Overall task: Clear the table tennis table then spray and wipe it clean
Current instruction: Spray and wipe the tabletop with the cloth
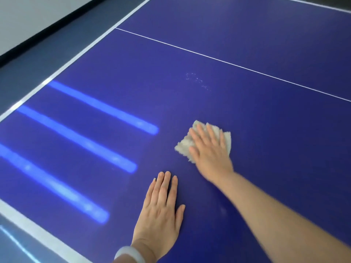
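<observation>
The blue table tennis table fills the view, with a thin white centre line running across it. My right hand lies flat with straight fingers on a folded cream cloth, pressing it onto the surface. My left hand rests flat on the table nearer to me, fingers straight, holding nothing. A patch of small spray droplets sits on the surface beyond the cloth.
The table's white edge band runs along the left side, with dark floor and a pale wall beyond it. Bright strip-light reflections lie across the left part of the table.
</observation>
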`<state>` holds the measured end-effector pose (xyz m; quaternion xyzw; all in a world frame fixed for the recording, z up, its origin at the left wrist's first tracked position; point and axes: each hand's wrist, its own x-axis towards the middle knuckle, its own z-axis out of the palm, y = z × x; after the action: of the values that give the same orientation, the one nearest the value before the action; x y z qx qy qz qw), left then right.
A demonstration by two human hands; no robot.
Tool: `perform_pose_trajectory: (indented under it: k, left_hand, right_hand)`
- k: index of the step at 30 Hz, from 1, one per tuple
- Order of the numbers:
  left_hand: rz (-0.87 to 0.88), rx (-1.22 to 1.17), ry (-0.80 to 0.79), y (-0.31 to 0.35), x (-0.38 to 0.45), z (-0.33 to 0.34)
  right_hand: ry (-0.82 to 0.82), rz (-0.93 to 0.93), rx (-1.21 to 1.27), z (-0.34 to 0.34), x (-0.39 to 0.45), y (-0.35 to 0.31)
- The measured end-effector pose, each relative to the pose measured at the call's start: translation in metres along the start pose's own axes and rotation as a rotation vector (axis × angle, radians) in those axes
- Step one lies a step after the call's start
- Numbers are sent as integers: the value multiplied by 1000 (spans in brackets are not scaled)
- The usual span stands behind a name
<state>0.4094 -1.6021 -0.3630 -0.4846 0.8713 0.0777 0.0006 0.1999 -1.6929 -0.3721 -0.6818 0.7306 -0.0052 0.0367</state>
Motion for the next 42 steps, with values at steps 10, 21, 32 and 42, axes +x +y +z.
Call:
perform_pose_trajectory:
  k: [10,21,32,42]
  left_hand:
    - [-7,-4,-25,1,-1,0]
    - [-7,5,-30,0,-1,2]
    - [-9,-3,-3,1,-3,0]
    - [16,-165,-8,-4,-6,-6]
  right_hand:
    - [55,559,75,-1,-25,15]
    - [-10,588,39,-3,-115,75]
    - [-80,536,53,-6,-140,35]
    - [-12,597,103,5,-196,-76]
